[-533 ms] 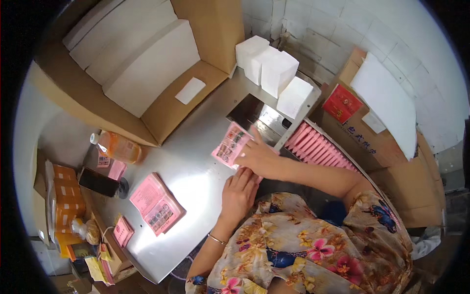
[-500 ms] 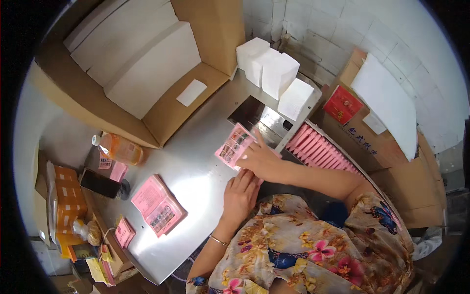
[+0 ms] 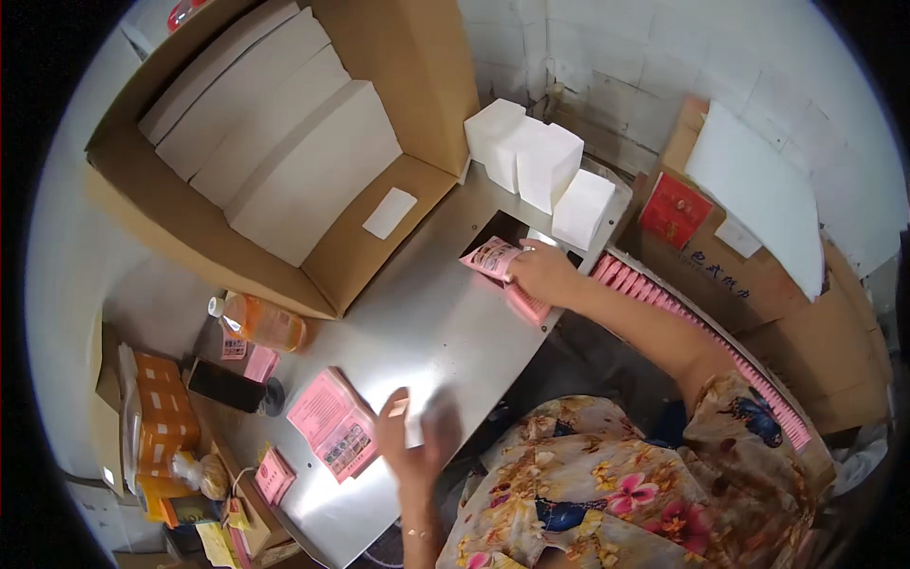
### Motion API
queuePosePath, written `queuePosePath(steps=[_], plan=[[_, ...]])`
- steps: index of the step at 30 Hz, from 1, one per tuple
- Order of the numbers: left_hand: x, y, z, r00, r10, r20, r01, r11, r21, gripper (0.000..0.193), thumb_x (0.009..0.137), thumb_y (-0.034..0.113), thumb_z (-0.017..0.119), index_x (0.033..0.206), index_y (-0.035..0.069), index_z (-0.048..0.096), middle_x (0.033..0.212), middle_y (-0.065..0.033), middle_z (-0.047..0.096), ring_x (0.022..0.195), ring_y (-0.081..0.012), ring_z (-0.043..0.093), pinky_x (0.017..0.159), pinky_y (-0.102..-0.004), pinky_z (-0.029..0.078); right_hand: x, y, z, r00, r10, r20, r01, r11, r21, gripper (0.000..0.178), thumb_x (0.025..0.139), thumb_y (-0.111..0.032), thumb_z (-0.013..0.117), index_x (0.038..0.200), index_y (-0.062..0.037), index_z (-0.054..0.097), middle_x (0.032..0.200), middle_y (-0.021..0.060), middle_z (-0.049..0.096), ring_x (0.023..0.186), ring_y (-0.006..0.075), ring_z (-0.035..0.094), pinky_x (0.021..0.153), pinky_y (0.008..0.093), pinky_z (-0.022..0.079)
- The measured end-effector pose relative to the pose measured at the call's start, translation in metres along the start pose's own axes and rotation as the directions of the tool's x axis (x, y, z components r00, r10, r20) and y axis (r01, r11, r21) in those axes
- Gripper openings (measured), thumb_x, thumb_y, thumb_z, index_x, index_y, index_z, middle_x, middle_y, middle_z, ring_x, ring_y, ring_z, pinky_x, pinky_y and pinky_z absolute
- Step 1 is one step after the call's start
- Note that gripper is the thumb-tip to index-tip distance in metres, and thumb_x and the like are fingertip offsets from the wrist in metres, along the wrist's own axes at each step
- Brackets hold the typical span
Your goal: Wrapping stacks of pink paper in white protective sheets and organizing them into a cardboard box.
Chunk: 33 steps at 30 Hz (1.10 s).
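My right hand (image 3: 550,275) is closed on a pink printed packet (image 3: 495,256) over the far right part of the metal table, beside a dark inset plate (image 3: 504,228). More pink wrapping (image 3: 527,305) shows under that hand. My left hand (image 3: 409,450), partly blurred, hovers over the table with fingers and thumb apart. Just left of it lies a stack of pink printed sleeves (image 3: 332,424), their printed sides up. A smaller pink bundle (image 3: 274,476) rests near the table's left edge.
White paper blocks (image 3: 550,161) stand at the far corner. A large carton (image 3: 398,256) holds more white stacks. At left are an orange-liquid bottle (image 3: 265,322) and a phone (image 3: 226,385). A row of pink packets (image 3: 682,318) lines the right side, beside cardboard boxes (image 3: 758,284).
My hands were together at the table's middle and are now apart. The right moved away to the far right with the pink packet; the left swung left toward the sleeve stack.
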State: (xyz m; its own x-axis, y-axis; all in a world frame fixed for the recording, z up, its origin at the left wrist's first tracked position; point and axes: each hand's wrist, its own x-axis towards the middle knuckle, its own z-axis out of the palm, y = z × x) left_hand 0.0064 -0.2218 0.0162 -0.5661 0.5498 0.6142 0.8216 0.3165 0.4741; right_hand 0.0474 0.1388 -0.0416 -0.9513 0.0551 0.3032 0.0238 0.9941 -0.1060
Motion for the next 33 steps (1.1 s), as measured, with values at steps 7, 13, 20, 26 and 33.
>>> queuePosePath(steps=[7, 13, 20, 26, 33], plan=[[-0.029, -0.068, -0.102, 0.884, -0.435, 0.168, 0.294, 0.799, 0.524, 0.023, 0.083, 0.000, 0.058, 0.106, -0.002, 0.061, 0.106, -0.0223, 0.061, 0.102, -0.0431, 0.056, 0.087, -0.0492, 0.046, -0.025, 0.001, -0.028, 0.978, 0.049, 0.205, -0.039, 0.998, -0.052, 0.032, 0.093, -0.024, 0.053, 0.122, -0.0264, 0.066, 0.080, 0.0101, 0.070, 0.073, 0.0315, 0.069, 0.061, 0.0455, 0.054], [-0.008, -0.061, -0.082, 0.945, -0.280, 0.168, 0.150, 0.830, 0.536, 0.009, 0.086, 0.006, 0.059, 0.092, 0.000, 0.058, 0.102, -0.0173, 0.060, 0.098, -0.0401, 0.055, 0.083, -0.0471, 0.044, -0.042, 0.022, -0.090, 0.845, 0.013, -0.535, 0.076, 0.987, 0.144, 0.033, 0.088, -0.016, 0.063, 0.121, -0.0166, 0.069, 0.090, 0.0103, 0.069, 0.081, 0.0294, 0.068, 0.069, 0.0415, 0.056], [0.058, 0.023, 0.047, 0.927, 0.052, 0.371, -0.076, 0.996, 0.051, 0.007, 0.083, 0.007, 0.066, 0.081, 0.007, 0.059, 0.085, -0.0111, 0.061, 0.084, -0.0328, 0.060, 0.078, -0.0449, 0.044, -0.055, 0.071, -0.096, 0.926, 0.242, -0.289, -0.224, 0.970, 0.094, 0.028, 0.089, -0.020, 0.067, 0.114, -0.0082, 0.070, 0.097, 0.0113, 0.064, 0.092, 0.0304, 0.063, 0.081, 0.0417, 0.052], [0.026, 0.033, 0.080, 0.896, 0.035, 0.442, -0.017, 0.999, -0.045, 0.012, 0.082, 0.003, 0.066, 0.090, 0.002, 0.058, 0.087, -0.0162, 0.059, 0.084, -0.0359, 0.058, 0.078, -0.0460, 0.044, -0.048, 0.068, -0.100, 0.956, 0.229, -0.182, -0.204, 0.968, 0.147, 0.022, 0.092, -0.023, 0.063, 0.105, -0.0091, 0.074, 0.090, 0.0102, 0.065, 0.086, 0.0320, 0.065, 0.073, 0.0426, 0.053], [0.010, 0.023, 0.066, 0.924, 0.026, 0.381, -0.094, 0.983, 0.160, 0.047, 0.085, 0.005, 0.064, 0.132, 0.002, 0.055, 0.142, -0.0199, 0.051, 0.130, -0.0397, 0.048, 0.105, -0.0484, 0.038, -0.043, 0.061, -0.108, 0.953, 0.284, -0.102, -0.276, 0.958, 0.082, 0.028, 0.089, -0.020, 0.064, 0.115, -0.0113, 0.071, 0.100, 0.0098, 0.068, 0.093, 0.0304, 0.067, 0.080, 0.0433, 0.053]])
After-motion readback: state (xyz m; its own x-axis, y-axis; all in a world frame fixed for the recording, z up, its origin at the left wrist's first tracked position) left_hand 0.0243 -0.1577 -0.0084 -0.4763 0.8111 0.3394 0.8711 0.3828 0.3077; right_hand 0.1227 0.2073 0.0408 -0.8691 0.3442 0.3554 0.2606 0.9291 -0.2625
